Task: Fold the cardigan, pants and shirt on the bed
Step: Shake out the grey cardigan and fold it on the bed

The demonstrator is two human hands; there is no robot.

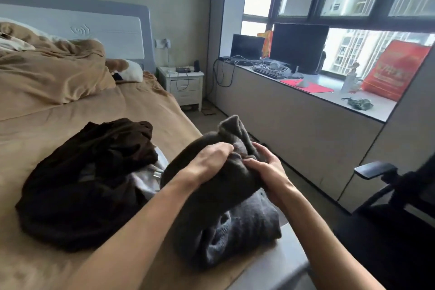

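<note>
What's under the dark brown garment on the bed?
A pale grey garment pokes out at the right edge of the dark brown garment; the rest is covered.

At right edge of bed [58,125], cardigan [247,223] gripped between left hand [209,162] and right hand [268,172], clothes pile [82,183] just left of it, duvet [47,73] behind, nightstand [186,85] right of headboard [106,30], monitor [299,47] and keyboard [269,72] on sill [353,99] at right, chair [388,219] in right foreground

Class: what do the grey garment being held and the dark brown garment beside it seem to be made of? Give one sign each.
Grey garment: probably thick matte knit; fuzzy surface, bulky rounded folds. Dark brown garment: probably thinner, smoother cloth; fine sharp creases. Fibre cannot be told.
</note>
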